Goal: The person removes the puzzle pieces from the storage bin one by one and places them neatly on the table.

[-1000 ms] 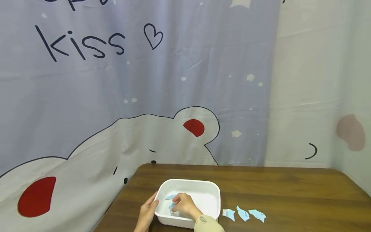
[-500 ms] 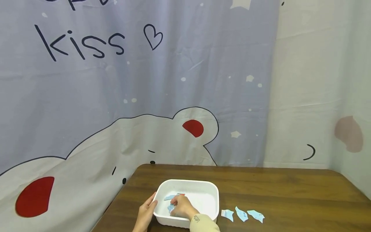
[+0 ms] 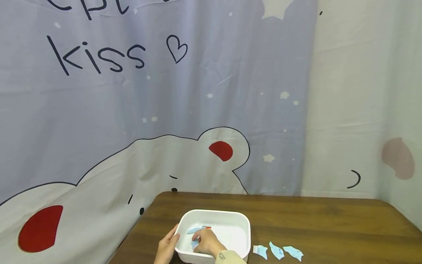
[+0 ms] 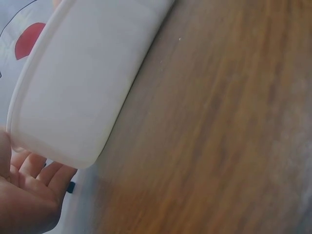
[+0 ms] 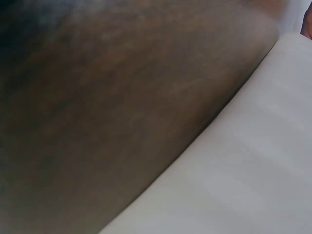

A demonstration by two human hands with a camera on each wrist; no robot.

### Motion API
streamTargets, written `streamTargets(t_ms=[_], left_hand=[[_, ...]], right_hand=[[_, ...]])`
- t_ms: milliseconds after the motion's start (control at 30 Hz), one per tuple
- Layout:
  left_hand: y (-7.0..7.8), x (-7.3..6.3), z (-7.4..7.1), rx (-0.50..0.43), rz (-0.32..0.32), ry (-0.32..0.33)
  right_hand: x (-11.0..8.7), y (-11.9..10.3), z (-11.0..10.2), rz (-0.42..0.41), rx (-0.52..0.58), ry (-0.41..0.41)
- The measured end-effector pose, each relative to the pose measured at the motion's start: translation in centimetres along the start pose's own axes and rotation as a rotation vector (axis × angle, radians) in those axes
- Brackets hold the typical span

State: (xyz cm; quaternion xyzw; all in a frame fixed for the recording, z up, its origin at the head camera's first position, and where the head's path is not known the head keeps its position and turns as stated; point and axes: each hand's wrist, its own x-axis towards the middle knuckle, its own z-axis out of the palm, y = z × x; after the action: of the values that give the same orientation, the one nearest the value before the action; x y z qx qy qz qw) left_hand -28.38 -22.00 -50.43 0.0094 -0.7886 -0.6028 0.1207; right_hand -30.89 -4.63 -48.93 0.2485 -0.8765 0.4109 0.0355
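A white plastic basin [image 3: 230, 233] stands at the table's near edge. My left hand [image 3: 166, 247] grips its left side, thumb over the rim and fingers below outside; the left wrist view shows this hand [image 4: 31, 195] at the basin's corner. Inside the basin my right hand [image 3: 208, 242] reaches down with bent fingers, its tips at a small light-blue paper scrap [image 3: 194, 244]. Whether they pinch it is hidden. Another blue scrap [image 3: 193, 230] lies just beyond, beside a bit of red [image 3: 206, 227]. The right wrist view shows the basin's outer wall [image 5: 234, 170], not the right hand.
On the brown wooden table [image 3: 329, 227], right of the basin, lie three torn light-blue paper pieces in a row: one left [image 3: 261, 251], one middle [image 3: 276, 250], one right [image 3: 293, 252]. Behind the table hangs a printed cloth [image 3: 230, 73] with a bear drawing.
My right hand's fingers have lowered slightly toward the near blue scrap, baring the red bit behind. That scrap stays at the same spot in the basin. The head view has tilted up a little.
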Motion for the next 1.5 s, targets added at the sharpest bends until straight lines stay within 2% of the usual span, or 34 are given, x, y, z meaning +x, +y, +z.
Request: streamTargets(t_ms=[100,233,433,533,833,1100,1300,1500], left_hand=[[0.0,0.1,0.1,-0.012,0.009,-0.006],[0.0,0.2,0.4,0.01,0.004,0.017],[-0.3,0.0,1.4,-0.007,-0.017,-0.011],[-0.4,0.0,1.6,-0.022,-0.009,-0.014],[-0.3,0.2,1.1,0.001,-0.01,0.015],[-0.6,0.2,0.7,0.012,-0.042,0.051],[-0.5,0.5,0.7,0.002,-0.034,0.043],[-0.6,0.6,0.5,-0.038,-0.052,0.026]], right_hand=[[0.1,0.0,-0.1,0.013,0.02,0.006],[-0.1,0.2,-0.3,-0.007,0.024,0.006],[-0.9,1.1,-0.7,-0.008,-0.002,-0.007],[-1.0,1.3,-0.8,-0.02,-0.005,-0.008],[-0.7,0.9,-0.7,-0.052,-0.057,0.018],[-0.6,0.5,-0.3,0.008,-0.019,-0.025],[-0.3,0.7,-0.5,-0.036,-0.057,-0.025],[-0.3,0.5,-0.5,-0.016,-0.017,-0.048]])
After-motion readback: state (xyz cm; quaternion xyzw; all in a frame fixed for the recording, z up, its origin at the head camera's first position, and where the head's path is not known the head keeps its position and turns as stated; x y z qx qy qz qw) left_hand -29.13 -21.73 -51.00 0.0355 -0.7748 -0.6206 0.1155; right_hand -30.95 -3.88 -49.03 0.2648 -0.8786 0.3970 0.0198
